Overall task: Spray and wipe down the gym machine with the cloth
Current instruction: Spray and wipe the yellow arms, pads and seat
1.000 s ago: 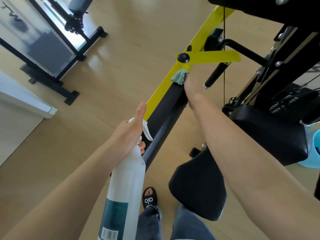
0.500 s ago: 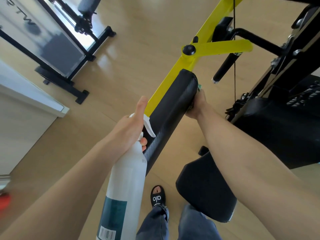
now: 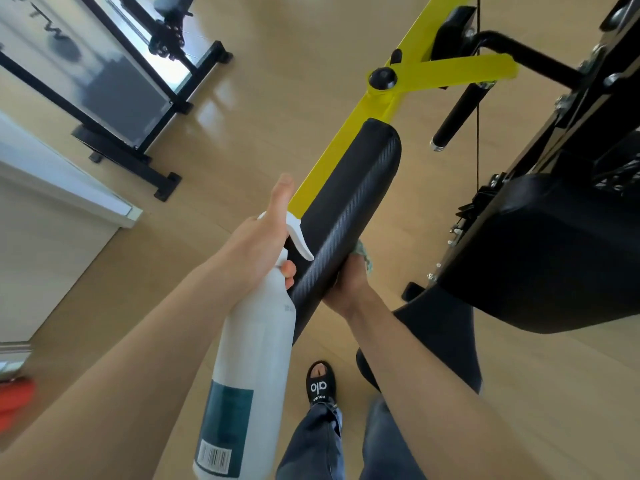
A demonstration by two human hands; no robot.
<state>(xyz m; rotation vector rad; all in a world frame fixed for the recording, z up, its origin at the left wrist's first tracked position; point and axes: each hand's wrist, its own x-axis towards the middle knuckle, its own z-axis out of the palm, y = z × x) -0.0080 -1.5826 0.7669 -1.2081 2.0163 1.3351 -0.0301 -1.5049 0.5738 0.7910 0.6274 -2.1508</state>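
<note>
A long black padded roller [image 3: 349,199] runs along the yellow arm [image 3: 377,98] of the gym machine. My left hand [image 3: 256,247] grips a white spray bottle [image 3: 249,368] with a teal label, held upright against the pad's near end. My right hand [image 3: 346,282] presses a teal cloth [image 3: 363,252] against the pad's right underside, near its lower end. Only a small corner of the cloth shows past my fingers.
The machine's black seat pads [image 3: 540,251] and frame fill the right side. A black handle bar [image 3: 457,112] hangs beyond the pad. Another black-framed machine [image 3: 114,98] stands on the wooden floor at upper left. My sandalled foot [image 3: 320,382] is below the pad.
My right hand has slid the cloth down the pad, from the yellow joint at its far end toward me. The left hand and bottle stayed put.
</note>
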